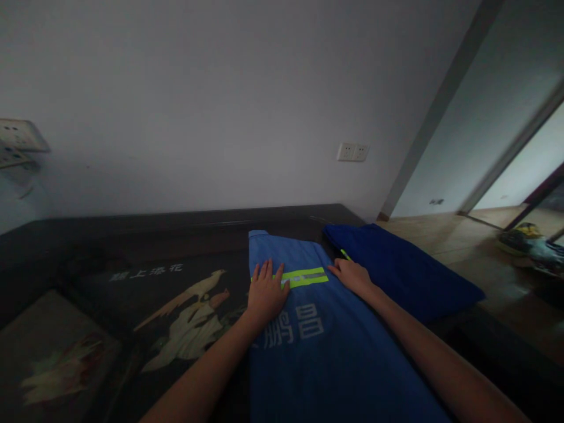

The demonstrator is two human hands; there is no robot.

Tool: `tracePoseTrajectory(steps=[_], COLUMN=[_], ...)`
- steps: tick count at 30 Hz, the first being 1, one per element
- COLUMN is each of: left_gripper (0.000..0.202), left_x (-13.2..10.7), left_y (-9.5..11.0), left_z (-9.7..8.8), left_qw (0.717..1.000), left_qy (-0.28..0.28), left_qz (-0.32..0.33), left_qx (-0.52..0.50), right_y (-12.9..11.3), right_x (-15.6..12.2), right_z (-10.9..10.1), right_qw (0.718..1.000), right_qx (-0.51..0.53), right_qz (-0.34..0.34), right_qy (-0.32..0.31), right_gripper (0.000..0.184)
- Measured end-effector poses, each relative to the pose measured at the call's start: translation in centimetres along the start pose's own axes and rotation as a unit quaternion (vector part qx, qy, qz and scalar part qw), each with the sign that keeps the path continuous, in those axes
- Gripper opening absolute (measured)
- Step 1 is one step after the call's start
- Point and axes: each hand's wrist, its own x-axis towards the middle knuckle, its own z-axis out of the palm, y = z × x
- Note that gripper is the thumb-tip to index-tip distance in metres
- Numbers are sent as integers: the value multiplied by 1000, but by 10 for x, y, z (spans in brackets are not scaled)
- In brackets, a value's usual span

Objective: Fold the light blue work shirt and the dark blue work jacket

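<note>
A blue work garment [308, 358] with a yellow-green reflective strip and pale printed characters lies lengthwise on a dark table, its lower part running out of the bottom of the view. My left hand [267, 294] rests flat on it, fingers spread across the left end of the strip. At the garment's right edge, just past the strip's other end, my right hand [352, 277] has its fingers curled in, pinching the cloth there. Close beyond that hand lies a darker blue folded cloth [405, 267], with a bit of yellow-green showing at its near left edge.
The dark tabletop [150, 244] carries a bird picture and white characters on the left. A pale wall [211, 117] with a double socket [353, 152] stands behind it. More sockets [22, 135] are at far left. Shoes [524, 238] lie on the floor at right.
</note>
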Motion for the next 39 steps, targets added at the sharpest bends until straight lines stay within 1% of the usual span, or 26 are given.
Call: tracePoseTrajectory(steps=[5,8,11,15,23,29,31,35,39], left_gripper=[51,51,51,51,51,51,51,49,42], left_x=[-1,-1,0,0,2,3,4,7,9], left_y=[0,0,0,0,-1,-4,-6,-9,-11], left_z=[-1,-1,-2,-2,-4,-7,-9,-12,-12], left_qw=[1000,1000,1000,1000,1000,1000,999,999,999], left_qy=[1,3,3,4,-9,-25,-33,-42,-44], left_qz=[-1,0,0,2,-3,7,8,6,7], left_qx=[-3,-5,-6,-8,-10,-16,-18,-24,-23], right_y=[3,4,3,1,2,6,6,7,3], right_x=[-2,-4,-6,-7,-10,-5,-5,-8,-1], right_z=[4,2,-1,-2,-6,9,14,13,-2], right_qw=[999,997,994,994,993,999,999,998,996], right_qx=[4,-8,-29,-48,-49,-20,-19,-30,-22], right_qz=[7,1,-2,1,8,18,24,24,10], right_qy=[47,82,101,102,104,37,29,45,90], right_gripper=[27,27,29,29,29,30,33,36,34])
